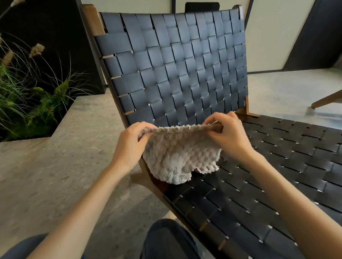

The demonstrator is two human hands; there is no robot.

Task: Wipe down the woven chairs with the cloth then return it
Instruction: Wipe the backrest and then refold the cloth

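Observation:
A fluffy grey-beige cloth (179,156) hangs stretched between both hands, just above the seat's near-left corner. My left hand (131,144) pinches its upper left corner. My right hand (227,135) pinches the upper right corner. The cloth's lower edge droops onto the seat of a woven chair (175,67), which has black straps on a wooden frame. The chair's backrest rises right behind the cloth, and its seat (283,164) spreads to the right and toward me.
A planter with ferns and tall grasses (25,91) sits at the left behind a stone ledge (78,121). A wooden leg of other furniture (330,99) shows at the far right on the concrete floor. My knees in dark trousers (166,243) are at the bottom.

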